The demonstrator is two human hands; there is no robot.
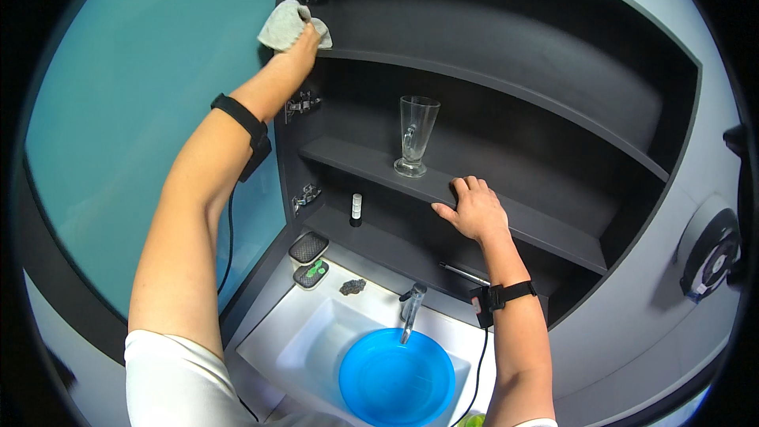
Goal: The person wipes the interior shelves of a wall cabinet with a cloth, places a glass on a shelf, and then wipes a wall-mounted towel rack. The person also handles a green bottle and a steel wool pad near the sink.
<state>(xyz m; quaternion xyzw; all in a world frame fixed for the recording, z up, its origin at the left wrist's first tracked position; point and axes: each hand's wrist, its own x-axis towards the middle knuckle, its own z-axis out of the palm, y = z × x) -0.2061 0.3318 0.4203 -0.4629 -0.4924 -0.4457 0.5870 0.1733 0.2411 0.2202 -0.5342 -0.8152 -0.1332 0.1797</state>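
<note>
My left hand [305, 38] is closed on a light grey cloth [284, 26] at the left end of the dark cabinet's upper shelf [474, 76], beside the open door's top hinge. My right hand [474, 207] rests on the front edge of the middle shelf [551, 234], thumb and fingers spread, holding no loose object. On that same shelf, to the left of my right hand, a clear footed glass mug [418, 136] stands upright. A small white cylinder with a black base [356, 210] stands on the bottom shelf. Below my right hand, a thin silver rod-like item [465, 273] lies there too.
Below the cabinet are a white sink [314, 332], its faucet [413, 308] and a blue basin [397, 379]. Two soap boxes [309, 261] and a dark crumpled object [353, 287] sit on the rim. The teal cabinet door [148, 101] hangs open at left; a round dispenser [708, 249] is at right.
</note>
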